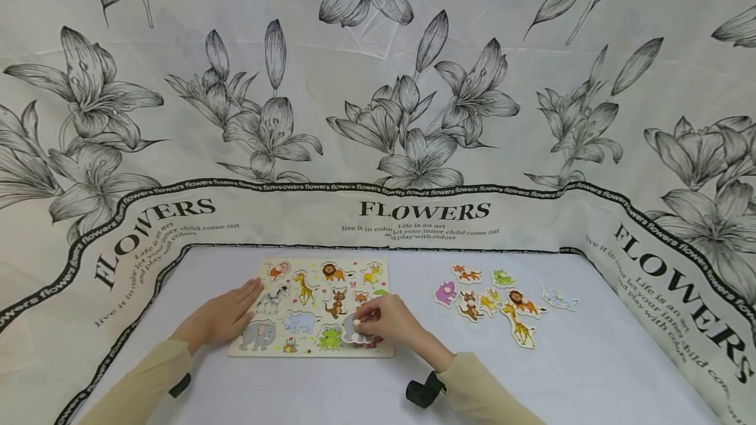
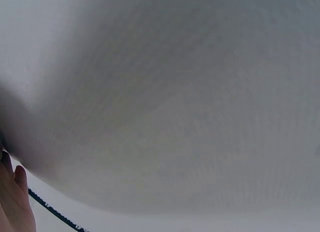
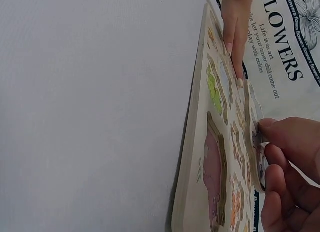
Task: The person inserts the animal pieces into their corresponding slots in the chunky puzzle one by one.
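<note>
Right hand (image 1: 386, 321) pinching thin elephant piece (image 1: 349, 331), pale board (image 3: 189, 192), animal-shaped recesses (image 3: 212, 172)

I can't tell which room this is; I see flowery cloth (image 1: 354, 149) around a white table (image 1: 579, 372).

The fingers of my right hand (image 1: 386, 320) hide part of the flat grey elephant puzzle piece (image 1: 348, 332), which covers some of the pink animal-shaped recess (image 3: 212, 167) beneath. The left wrist view cuts off my left hand (image 2: 17, 204); the pale grey expanse (image 2: 175, 117) beside its fingers is blurred.
</note>
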A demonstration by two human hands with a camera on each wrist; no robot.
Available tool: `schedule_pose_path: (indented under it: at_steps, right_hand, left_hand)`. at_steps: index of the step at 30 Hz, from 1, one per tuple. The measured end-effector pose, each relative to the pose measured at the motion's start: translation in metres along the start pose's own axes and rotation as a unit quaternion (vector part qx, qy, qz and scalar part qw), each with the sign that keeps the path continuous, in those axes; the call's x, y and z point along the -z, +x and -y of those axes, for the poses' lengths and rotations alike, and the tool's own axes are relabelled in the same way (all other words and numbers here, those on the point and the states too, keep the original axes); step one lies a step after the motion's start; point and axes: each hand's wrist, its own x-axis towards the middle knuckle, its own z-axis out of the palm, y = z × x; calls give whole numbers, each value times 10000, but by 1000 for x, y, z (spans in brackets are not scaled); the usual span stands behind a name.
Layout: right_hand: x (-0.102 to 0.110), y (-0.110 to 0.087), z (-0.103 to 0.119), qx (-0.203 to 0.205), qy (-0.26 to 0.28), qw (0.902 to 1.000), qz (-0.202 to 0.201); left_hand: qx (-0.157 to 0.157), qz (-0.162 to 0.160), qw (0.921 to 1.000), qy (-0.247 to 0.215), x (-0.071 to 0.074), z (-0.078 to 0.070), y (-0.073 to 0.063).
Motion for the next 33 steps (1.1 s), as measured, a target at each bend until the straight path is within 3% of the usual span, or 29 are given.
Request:
schedule_pose_path:
  at_steps: [7,24,33]
  right_hand:
    - [-14,5,5,130,15,9999,107]
    - [-41,21,23,381,245,9988,202]
    - [-51,30,36,266,209,9990,284]
  left_hand:
    - [111,364,9993,-34,2,1,1]
    - [111,403,9991,-16,5,0,0]
    - [13,335,9994,1,5,0,1]
